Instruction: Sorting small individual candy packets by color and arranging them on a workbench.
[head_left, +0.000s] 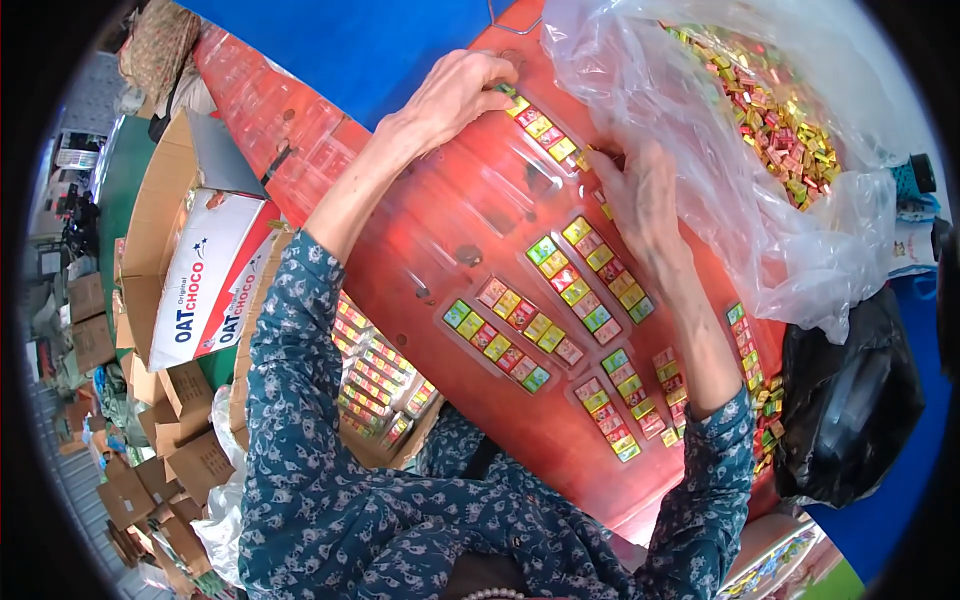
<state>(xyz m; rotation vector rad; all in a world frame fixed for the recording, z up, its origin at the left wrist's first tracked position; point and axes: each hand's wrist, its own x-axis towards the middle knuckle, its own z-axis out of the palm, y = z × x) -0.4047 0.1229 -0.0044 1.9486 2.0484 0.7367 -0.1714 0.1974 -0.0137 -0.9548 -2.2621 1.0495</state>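
My left hand (455,92) reaches to the far end of a narrow clear tray (545,131) filled with small foil-wrapped sweets in yellow, red and green. Its thumb and fingers close on that end. At the tray's near end is my right hand (645,190), fingers bent together and slightly blurred; what they pinch is hidden. Closer to me, several filled trays lie on the red table (400,275), among them a pair with green end pieces (497,345) and another pair (590,275). Clear unfilled trays (480,180) lie left of the hands.
A large clear plastic bag (690,200) holds a heap of loose sweets (780,130) at the right. Below it sits a black bag (850,400). An open carton (185,290) stands at the left, and a box of filled trays (375,385) is beside my lap.
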